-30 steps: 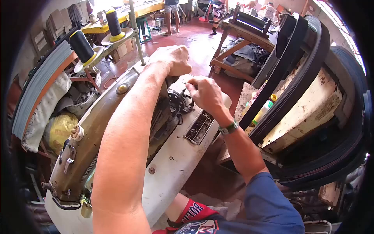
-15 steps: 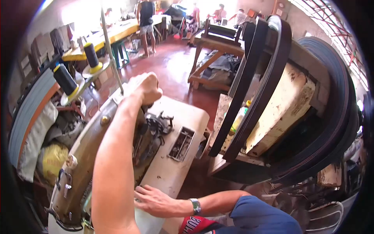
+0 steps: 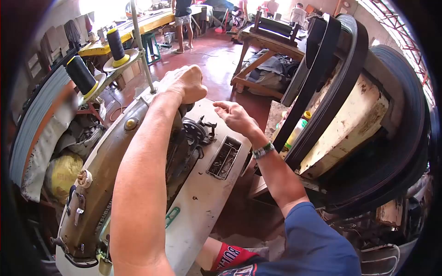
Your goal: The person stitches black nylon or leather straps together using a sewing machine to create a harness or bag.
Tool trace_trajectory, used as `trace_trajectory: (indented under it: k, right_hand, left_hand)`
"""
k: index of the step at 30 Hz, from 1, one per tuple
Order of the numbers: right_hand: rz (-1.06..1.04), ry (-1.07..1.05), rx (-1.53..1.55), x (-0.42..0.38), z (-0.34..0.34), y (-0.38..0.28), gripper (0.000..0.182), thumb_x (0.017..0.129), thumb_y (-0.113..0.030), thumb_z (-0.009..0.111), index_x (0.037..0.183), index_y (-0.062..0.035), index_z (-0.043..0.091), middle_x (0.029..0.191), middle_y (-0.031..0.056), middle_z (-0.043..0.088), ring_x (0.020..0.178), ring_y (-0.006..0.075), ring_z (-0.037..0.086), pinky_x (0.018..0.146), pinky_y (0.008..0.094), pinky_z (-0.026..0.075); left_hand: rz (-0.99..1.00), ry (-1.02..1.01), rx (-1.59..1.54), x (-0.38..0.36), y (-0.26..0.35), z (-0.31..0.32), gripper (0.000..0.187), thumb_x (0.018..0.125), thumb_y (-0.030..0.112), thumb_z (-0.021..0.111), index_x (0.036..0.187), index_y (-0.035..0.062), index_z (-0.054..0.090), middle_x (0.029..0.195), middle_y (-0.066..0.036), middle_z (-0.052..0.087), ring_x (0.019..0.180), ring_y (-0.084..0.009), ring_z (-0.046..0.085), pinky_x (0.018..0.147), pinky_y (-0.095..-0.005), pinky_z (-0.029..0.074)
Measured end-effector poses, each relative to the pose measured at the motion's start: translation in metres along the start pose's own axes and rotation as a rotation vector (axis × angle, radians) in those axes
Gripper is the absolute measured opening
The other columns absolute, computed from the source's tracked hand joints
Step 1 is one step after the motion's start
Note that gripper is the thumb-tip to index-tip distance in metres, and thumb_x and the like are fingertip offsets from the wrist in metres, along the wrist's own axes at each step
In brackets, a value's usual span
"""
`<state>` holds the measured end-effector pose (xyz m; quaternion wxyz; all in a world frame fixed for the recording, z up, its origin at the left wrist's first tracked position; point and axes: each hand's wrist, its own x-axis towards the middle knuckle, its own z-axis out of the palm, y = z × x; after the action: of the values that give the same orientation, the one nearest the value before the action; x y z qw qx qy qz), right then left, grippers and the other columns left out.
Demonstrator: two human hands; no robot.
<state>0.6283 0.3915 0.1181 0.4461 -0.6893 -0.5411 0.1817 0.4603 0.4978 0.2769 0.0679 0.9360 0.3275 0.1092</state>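
My left hand (image 3: 186,83) is curled at the far end of the brown sewing machine (image 3: 131,142), by its wheel end; whatever its fingers hold is hidden. My right hand (image 3: 235,117), with a watch at the wrist, is raised over the white table (image 3: 195,198), right of the left hand and apart from it. Its fingers are partly extended, with nothing visible in them. A black bobbin winder wheel (image 3: 194,133) sits below the two hands. Nearer me, a green object (image 3: 172,217) lies on the table beside the machine.
Two dark thread cones (image 3: 116,45) stand on a holder at the upper left. Long dark strips (image 3: 331,96) hang over a wooden stand at the right. A wooden table (image 3: 271,39) stands beyond, and people (image 3: 183,20) are in the background.
My right hand has lifted from the near part of the table and moved forward, close to my left hand. The green object now shows. The view has shifted slightly.
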Motion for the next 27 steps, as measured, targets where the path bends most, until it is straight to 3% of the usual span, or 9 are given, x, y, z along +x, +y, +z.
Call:
trace_trajectory:
  k: [4,6,11,14,19,22,24,26,27]
  right_hand:
    - [0.123,-0.313,0.207,0.019,0.003,-0.002,0.040,0.103,-0.035,0.064,0.126,-0.0032,0.071,0.111,0.0006,0.072,0.100,0.0102,0.060,0.094,0.0294,0.048]
    - [0.072,-0.519,0.264,0.026,0.009,0.005,0.034,0.101,-0.032,0.068,0.122,-0.0058,0.074,0.111,-0.0021,0.071,0.103,0.0082,0.060,0.096,0.0288,0.047]
    - [0.069,-0.468,0.346,0.025,0.005,0.009,0.027,0.096,-0.028,0.074,0.106,-0.0033,0.078,0.096,-0.0015,0.073,0.091,0.0075,0.062,0.086,0.0277,0.050]
    - [0.093,-0.256,0.306,0.028,-0.001,0.020,0.024,0.093,-0.025,0.076,0.098,-0.0023,0.078,0.085,-0.0010,0.071,0.079,0.0069,0.058,0.074,0.0259,0.046]
    - [0.052,0.202,0.201,0.041,0.003,0.015,0.019,0.098,-0.017,0.068,0.089,-0.0021,0.076,0.071,0.0002,0.065,0.066,0.0074,0.057,0.062,0.0264,0.046]
    - [0.136,0.220,0.271,0.052,0.011,0.007,0.018,0.101,-0.018,0.066,0.095,-0.0019,0.073,0.079,0.0043,0.071,0.068,0.0087,0.060,0.064,0.0256,0.048]
    - [0.286,0.041,0.921,0.051,0.018,0.003,0.018,0.105,-0.017,0.060,0.104,-0.0003,0.063,0.107,0.0142,0.075,0.071,0.0144,0.066,0.063,0.0278,0.053]
    - [0.302,-0.299,1.209,0.050,0.017,0.005,0.014,0.103,-0.014,0.060,0.102,-0.0008,0.062,0.101,0.0137,0.072,0.070,0.0139,0.062,0.062,0.0281,0.053]
    - [0.293,-0.271,1.021,0.055,0.017,0.008,0.012,0.103,-0.012,0.057,0.104,-0.0007,0.061,0.097,0.0124,0.070,0.066,0.0131,0.060,0.061,0.0280,0.053]
  left_hand:
    - [0.001,-0.018,-0.020,0.002,0.000,0.002,0.021,0.081,0.024,0.063,0.083,0.0061,0.075,0.088,-0.018,0.075,0.088,-0.0337,0.074,0.084,-0.0417,0.057]
    - [0.006,-0.019,-0.029,0.002,-0.001,0.004,0.021,0.081,0.023,0.063,0.081,0.0056,0.075,0.087,-0.019,0.074,0.086,-0.0339,0.073,0.083,-0.0418,0.056]
    - [0.011,0.002,-0.014,0.004,-0.003,0.006,0.021,0.081,0.023,0.063,0.080,0.0050,0.074,0.088,-0.020,0.073,0.084,-0.0338,0.073,0.082,-0.0424,0.056]
    - [0.037,0.029,-0.002,0.005,-0.005,0.009,0.022,0.081,0.023,0.062,0.081,0.0044,0.074,0.088,-0.021,0.073,0.084,-0.0337,0.073,0.083,-0.0425,0.056]
    - [0.011,0.011,-0.014,0.005,-0.002,0.008,0.023,0.081,0.024,0.063,0.084,0.0047,0.076,0.089,-0.021,0.074,0.085,-0.0339,0.073,0.083,-0.0428,0.057]
    - [0.013,0.003,-0.011,0.002,-0.002,0.006,0.024,0.081,0.025,0.063,0.086,0.0052,0.076,0.090,-0.020,0.074,0.085,-0.0336,0.074,0.083,-0.0429,0.057]
    - [0.017,0.012,0.003,0.003,-0.002,0.005,0.024,0.081,0.025,0.063,0.086,0.0054,0.077,0.090,-0.020,0.075,0.085,-0.0333,0.074,0.084,-0.0426,0.057]
    - [0.019,0.027,0.028,0.004,-0.003,0.008,0.024,0.081,0.025,0.064,0.086,0.0054,0.077,0.089,-0.020,0.075,0.085,-0.0328,0.074,0.083,-0.0420,0.058]
    - [0.026,0.032,0.025,0.005,-0.005,0.007,0.024,0.081,0.025,0.064,0.086,0.0053,0.076,0.088,-0.020,0.075,0.085,-0.0329,0.074,0.083,-0.0420,0.058]
